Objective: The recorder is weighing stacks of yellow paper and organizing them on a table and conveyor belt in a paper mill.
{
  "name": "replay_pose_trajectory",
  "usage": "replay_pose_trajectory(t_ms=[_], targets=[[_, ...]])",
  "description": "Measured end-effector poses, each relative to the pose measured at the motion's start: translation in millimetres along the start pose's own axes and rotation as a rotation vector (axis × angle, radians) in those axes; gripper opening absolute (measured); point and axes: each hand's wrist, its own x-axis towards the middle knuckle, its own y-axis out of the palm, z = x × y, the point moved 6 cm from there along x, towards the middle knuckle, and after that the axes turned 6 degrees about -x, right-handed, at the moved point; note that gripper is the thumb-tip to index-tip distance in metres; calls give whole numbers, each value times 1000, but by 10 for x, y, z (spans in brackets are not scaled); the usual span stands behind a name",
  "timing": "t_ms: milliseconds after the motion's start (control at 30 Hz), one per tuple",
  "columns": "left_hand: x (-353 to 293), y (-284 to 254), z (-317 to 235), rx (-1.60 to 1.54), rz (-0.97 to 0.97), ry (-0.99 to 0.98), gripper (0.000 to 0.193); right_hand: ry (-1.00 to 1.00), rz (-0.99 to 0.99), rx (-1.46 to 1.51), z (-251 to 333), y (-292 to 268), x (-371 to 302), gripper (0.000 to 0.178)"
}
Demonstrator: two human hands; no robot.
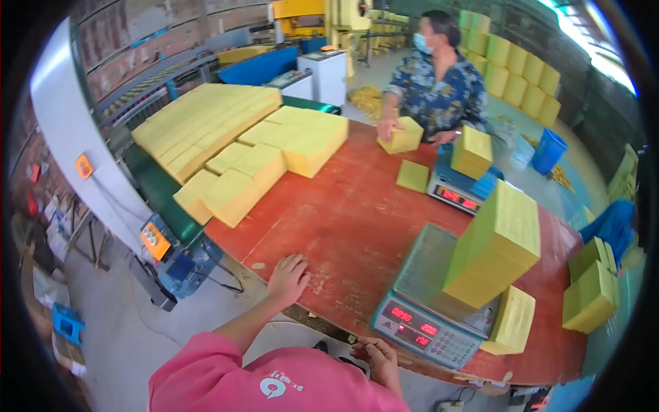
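We see the left hand (288, 278) resting flat and empty, fingers loosely spread, on the near edge of the red table (357, 213); the right hand (377, 357) sits empty, fingers loosely curled, at the edge just beside the digital scale (429, 309). The stack of yellow sheets (494, 244) stands on the scale pan — forward and to the right of both hands, nearer the right, its long axis tilted upward. A co-worker (across the table) handles a yellow block (401, 135) amid a workshop of stacked yellow material.
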Motion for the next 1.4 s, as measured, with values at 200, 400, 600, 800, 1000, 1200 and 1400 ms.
replay_pose_trajectory(t_ms=[200, 400, 600, 800, 1000, 1200, 1400], targets=[[28, 254, 71, -23, 24, -24, 32, -41, -123, -20, 251, -528, -479, 26], [-93, 385, 298, -7, 2, -96, 29, -201, -262, 11, 507, -1177, -1038, 28], [-40, 437, 140, 109, 16, -195, 36, -475, -636, 38, 756, -1989, -1609, 23], [-39, 429, 195, 54, 68, -265, 36, -630, -1040, -142, 1103, -2866, -1857, 19], [-21, 458, 211, 85, -4, -200, 29, -595, -1307, -432, 1147, -3493, -1692, 17], [-35, 462, 217, -6, -4, -267, 29, -638, -1454, -670, 1083, -3694, -1539, 22], [-36, 489, 243, 41, -1, -214, 29, -654, -1504, -817, 1108, -3594, -1534, 24]])
